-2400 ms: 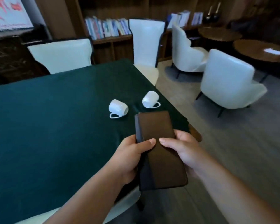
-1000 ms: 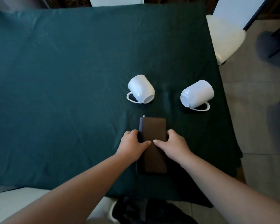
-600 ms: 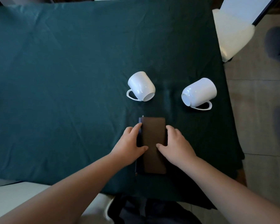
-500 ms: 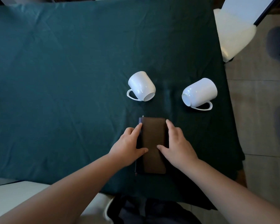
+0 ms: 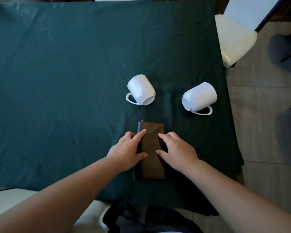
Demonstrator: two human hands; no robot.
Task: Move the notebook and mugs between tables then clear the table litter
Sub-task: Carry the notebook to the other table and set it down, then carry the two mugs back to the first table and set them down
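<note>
A brown notebook (image 5: 151,140) with a dark spine lies flat on the green tablecloth (image 5: 57,81) near the front edge. My left hand (image 5: 126,152) rests against its left side, with index finger and thumb on the cover. My right hand (image 5: 178,151) lies on its right side with the fingers spread. Neither hand is closed around it. Beyond the notebook, two white mugs lie tipped on their sides: one (image 5: 140,89) straight ahead, the other (image 5: 199,96) to the right near the table's right edge.
A white chair (image 5: 235,36) stands at the table's far right corner, on a grey floor. Another white chair seat (image 5: 7,199) shows at the bottom left, below the table's front edge. Dark clothing is visible under me.
The notebook was carried to the table and set down flat. Since then both hands have loosened, their fingers stretching out over the cover. The mugs have not moved.
</note>
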